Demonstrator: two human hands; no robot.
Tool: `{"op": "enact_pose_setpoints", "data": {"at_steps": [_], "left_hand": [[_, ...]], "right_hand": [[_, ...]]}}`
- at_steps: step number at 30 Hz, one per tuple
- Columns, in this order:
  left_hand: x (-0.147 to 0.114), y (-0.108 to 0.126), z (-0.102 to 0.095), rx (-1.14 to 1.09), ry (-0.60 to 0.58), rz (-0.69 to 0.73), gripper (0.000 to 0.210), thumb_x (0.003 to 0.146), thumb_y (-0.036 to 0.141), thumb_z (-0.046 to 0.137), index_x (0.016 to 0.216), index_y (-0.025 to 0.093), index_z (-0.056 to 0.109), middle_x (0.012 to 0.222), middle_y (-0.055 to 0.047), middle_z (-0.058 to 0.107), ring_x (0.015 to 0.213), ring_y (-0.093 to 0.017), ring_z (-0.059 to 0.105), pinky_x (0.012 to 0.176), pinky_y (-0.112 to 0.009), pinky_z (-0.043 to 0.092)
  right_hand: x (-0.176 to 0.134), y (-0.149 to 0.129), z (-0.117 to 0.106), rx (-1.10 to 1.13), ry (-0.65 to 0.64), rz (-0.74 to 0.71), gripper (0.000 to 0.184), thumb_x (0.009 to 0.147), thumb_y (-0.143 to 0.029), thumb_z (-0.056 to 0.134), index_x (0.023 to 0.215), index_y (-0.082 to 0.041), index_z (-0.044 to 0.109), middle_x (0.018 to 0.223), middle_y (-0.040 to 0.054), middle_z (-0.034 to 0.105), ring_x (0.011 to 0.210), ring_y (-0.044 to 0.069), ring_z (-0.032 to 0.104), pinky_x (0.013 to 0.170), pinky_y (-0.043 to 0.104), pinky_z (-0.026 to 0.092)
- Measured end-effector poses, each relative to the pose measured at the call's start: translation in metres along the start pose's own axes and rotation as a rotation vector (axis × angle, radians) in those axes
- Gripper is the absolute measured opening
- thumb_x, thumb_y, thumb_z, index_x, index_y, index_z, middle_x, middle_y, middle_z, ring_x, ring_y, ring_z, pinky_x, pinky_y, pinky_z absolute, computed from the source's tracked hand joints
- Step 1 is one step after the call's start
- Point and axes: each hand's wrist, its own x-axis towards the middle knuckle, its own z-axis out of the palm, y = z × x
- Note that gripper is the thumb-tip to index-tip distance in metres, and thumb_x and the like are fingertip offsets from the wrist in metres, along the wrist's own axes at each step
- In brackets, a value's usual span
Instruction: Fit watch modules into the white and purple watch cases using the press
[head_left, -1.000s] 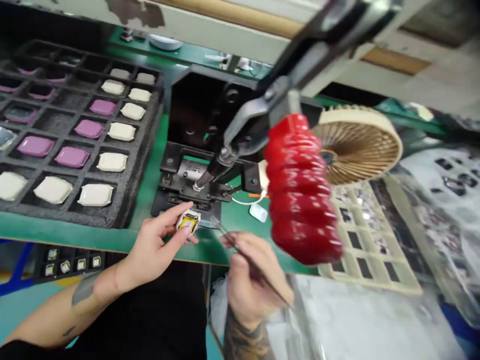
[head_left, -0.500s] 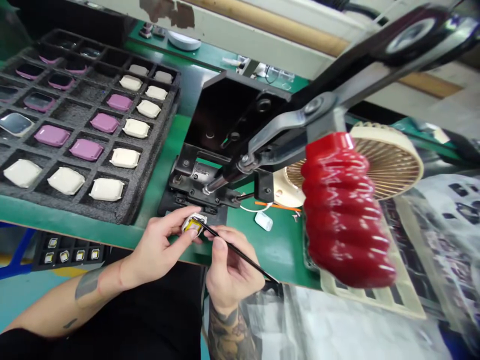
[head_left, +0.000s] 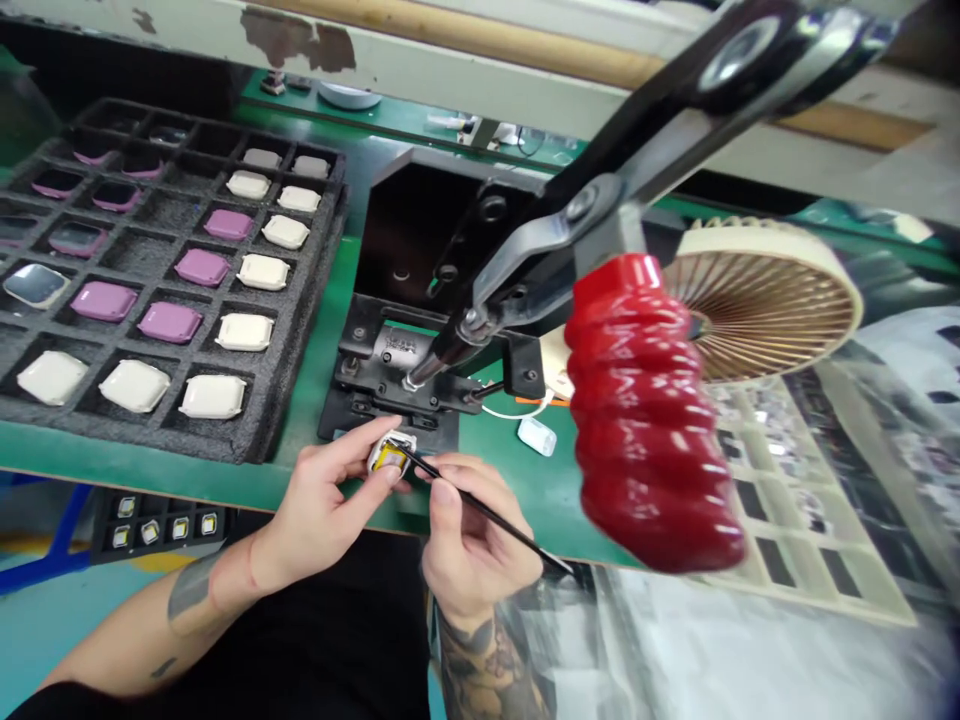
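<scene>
My left hand (head_left: 330, 490) pinches a small white smartwatch case (head_left: 392, 450) between thumb and fingers. The case is tilted so that its inside faces up, with a yellow part and some dark bits showing. A slim black stick-like tool (head_left: 487, 508) lies in my right hand (head_left: 480, 540), held like a pen with the fingers closed round it. Its tip reaches the inner edge of the case; whether it touches is too small to tell. Both hands are at the table's front edge, just before the base of a lever press (head_left: 405, 385).
A black foam tray (head_left: 247, 440) at left holds white and purple watch cases. The press's red handle (head_left: 652, 420) juts toward me at right. Behind it stand a cream fan (head_left: 772, 300) and a divided tray (head_left: 862, 590). A small white-blue piece (head_left: 537, 437) lies on the green table.
The camera view has shifted a little, so the red handle appears further left and more of the divided tray shows. Both hands keep their grip on the case and the tool.
</scene>
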Motion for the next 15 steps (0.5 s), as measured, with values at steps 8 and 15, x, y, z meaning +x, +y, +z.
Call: {"op": "enact_pose_setpoints", "data": {"at_steps": [8, 15], "left_hand": [[0.001, 0.0039, 0.0009, -0.059, 0.006, -0.058, 0.038, 0.098, 0.013, 0.085, 0.136, 0.019, 0.084, 0.114, -0.007, 0.09, 0.088, -0.019, 0.089, 0.083, -0.02, 0.07], [-0.0017, -0.0021, 0.0004, -0.143, -0.027, -0.206, 0.047, 0.101, 0.026, 0.087, 0.145, 0.015, 0.076, 0.123, -0.013, 0.086, 0.097, -0.026, 0.088, 0.09, -0.03, 0.07]], "right_hand": [[0.0052, 0.0035, -0.001, 0.231, 0.079, 0.062, 0.015, 0.11, -0.02, 0.073, 0.124, -0.025, 0.078, 0.087, 0.0012, 0.069, 0.07, 0.016, 0.066, 0.063, 0.033, 0.058], [0.0083, -0.0004, -0.0004, 0.227, 0.143, 0.094, 0.015, 0.116, -0.031, 0.064, 0.112, -0.023, 0.075, 0.084, 0.0011, 0.057, 0.074, 0.017, 0.061, 0.062, 0.031, 0.053]]}}
